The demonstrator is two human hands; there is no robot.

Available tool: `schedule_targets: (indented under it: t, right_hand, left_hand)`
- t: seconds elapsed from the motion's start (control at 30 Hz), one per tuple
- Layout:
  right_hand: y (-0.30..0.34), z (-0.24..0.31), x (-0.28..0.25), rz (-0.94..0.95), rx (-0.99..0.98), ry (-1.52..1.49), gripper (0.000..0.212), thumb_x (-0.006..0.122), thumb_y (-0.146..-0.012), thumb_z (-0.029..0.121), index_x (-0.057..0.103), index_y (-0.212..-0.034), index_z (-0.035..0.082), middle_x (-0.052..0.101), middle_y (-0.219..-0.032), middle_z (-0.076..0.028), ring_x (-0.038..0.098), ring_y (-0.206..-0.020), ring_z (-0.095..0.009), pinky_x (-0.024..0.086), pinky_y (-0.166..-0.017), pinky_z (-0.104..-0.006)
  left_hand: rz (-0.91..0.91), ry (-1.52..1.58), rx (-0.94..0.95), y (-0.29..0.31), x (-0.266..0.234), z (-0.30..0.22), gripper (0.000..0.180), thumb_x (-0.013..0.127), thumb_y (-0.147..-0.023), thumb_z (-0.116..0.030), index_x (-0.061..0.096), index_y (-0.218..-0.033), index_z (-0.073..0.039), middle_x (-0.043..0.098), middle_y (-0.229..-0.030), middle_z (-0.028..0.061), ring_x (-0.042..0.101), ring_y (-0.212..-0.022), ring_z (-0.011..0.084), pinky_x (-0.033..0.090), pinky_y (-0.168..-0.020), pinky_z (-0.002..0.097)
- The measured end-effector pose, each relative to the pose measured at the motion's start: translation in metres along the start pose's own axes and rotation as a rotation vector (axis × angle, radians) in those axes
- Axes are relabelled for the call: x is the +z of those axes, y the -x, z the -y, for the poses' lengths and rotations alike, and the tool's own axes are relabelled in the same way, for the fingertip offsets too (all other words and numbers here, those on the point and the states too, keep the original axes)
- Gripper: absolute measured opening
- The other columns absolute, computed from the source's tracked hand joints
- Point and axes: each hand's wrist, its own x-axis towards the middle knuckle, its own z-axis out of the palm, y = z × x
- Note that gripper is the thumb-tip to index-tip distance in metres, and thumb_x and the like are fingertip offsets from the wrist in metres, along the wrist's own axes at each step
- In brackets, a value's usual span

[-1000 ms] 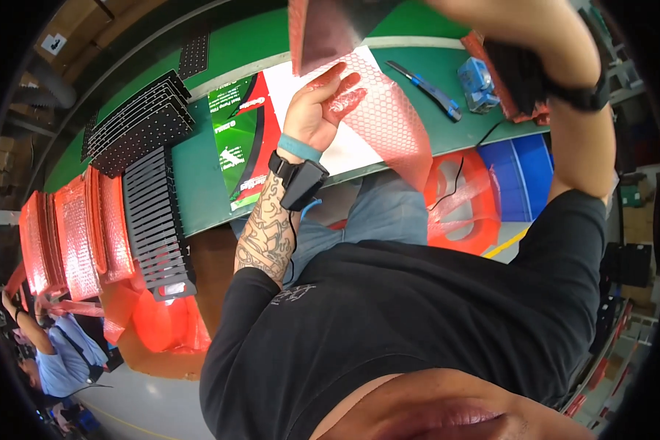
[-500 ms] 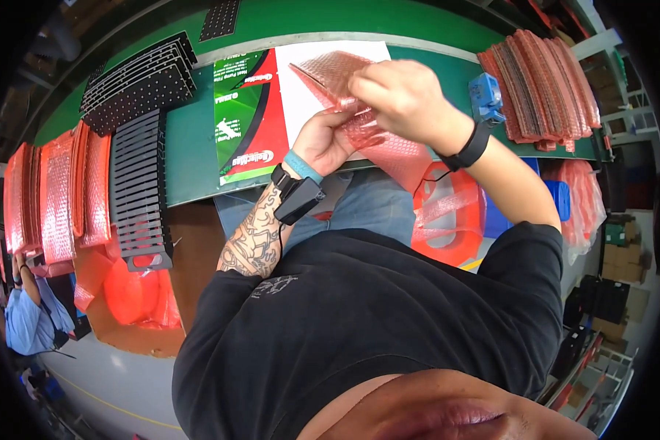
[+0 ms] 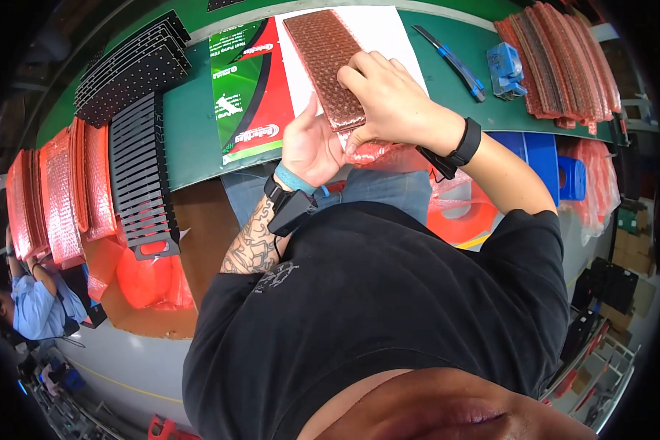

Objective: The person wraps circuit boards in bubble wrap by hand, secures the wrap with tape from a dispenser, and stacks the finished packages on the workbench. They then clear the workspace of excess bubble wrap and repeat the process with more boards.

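1. head view: bubble-wrapped panel (image 3: 325, 64) lies flat on the white sheet (image 3: 389, 33) at the near edge of the green table (image 3: 191, 139), running away from the person.
2. right hand (image 3: 389, 103) rests on its near end, fingers curled over it and pressing.
3. left hand (image 3: 312, 147) grips the loose wrap just beside and below that end.
4. blue knife (image 3: 455, 66) lies well apart to the right.
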Motion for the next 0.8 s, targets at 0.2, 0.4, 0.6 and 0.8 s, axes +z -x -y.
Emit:
schedule_targets:
  t: [0.2, 0.4, 0.6, 0.8]
  right_hand:
    - [0.006, -0.025, 0.013, -0.004, -0.038, -0.076, 0.081, 0.095, -0.057, 0.037, 0.055, -0.118, 0.003, 0.055, -0.12, -0.012, 0.056, -0.113, -0.031, 0.048, -0.092, -0.0443]
    - [0.03, -0.049, 0.027, 0.002, 0.771, -1.092, 0.055, 0.069, -0.094, 0.042, 0.054, -0.13, 0.003, 0.062, -0.118, -0.008, 0.064, -0.101, -0.018, 0.056, -0.075, -0.0354]
    - [0.037, -0.035, 0.046, 0.165, 0.89, -1.326, 0.044, 0.048, -0.108, 0.035, 0.051, -0.13, -0.004, 0.063, -0.102, -0.012, 0.067, -0.085, -0.017, 0.056, -0.059, -0.0285]
    - [0.034, -0.037, 0.051, 0.14, 0.934, -1.367, 0.043, 0.052, -0.107, 0.035, 0.052, -0.128, -0.002, 0.065, -0.096, -0.01, 0.065, -0.068, -0.012, 0.049, -0.047, -0.0257]
  left_hand:
    - [-0.416, -0.554, 0.069, -0.005, 0.01, 0.006, 0.042, 0.049, -0.106, -0.017, 0.042, -0.143, 0.0, 0.059, -0.136, 0.019, 0.061, -0.123, 0.036, 0.057, -0.097, 0.0502]
    - [-0.465, -0.37, 0.033, -0.006, -0.003, 0.0, 0.037, 0.049, -0.103, -0.007, 0.045, -0.139, 0.003, 0.06, -0.132, 0.0208, 0.063, -0.12, 0.0356, 0.057, -0.099, 0.0503]
    - [-0.566, -0.275, 0.036, -0.007, -0.002, 0.0, 0.034, 0.046, -0.104, -0.006, 0.047, -0.136, 0.005, 0.061, -0.131, 0.021, 0.064, -0.119, 0.036, 0.058, -0.097, 0.0495]
    - [-0.568, -0.435, 0.034, -0.012, 0.001, -0.001, 0.035, 0.05, -0.101, -0.001, 0.048, -0.136, 0.005, 0.062, -0.13, 0.0196, 0.064, -0.118, 0.0342, 0.058, -0.097, 0.0489]
